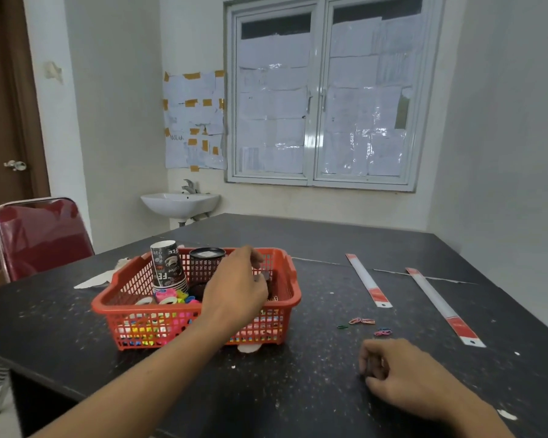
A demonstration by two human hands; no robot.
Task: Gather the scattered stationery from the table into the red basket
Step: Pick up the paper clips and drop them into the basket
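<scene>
The red mesh basket [285, 279] stands on the dark table [298, 390], left of centre. Inside it are a stack of paper cups [168, 263], a black mesh pen holder [206, 263], tape rolls [166, 297] and colourful small items. My left hand [238, 289] hovers over the basket's right half with fingers curled down; whether it holds anything is hidden. My right hand [402, 374] rests on the table at front right, fingers loosely curled. Coloured paper clips [363, 321] lie just beyond it. Two long clear rulers with red ends [366, 279] [440, 306] lie further right.
A red chair [38, 235] stands at the table's left side. White paper scraps [95, 281] lie behind the basket, and one scrap [249, 348] pokes out under its front. A sink [181, 202] and a window are on the far wall.
</scene>
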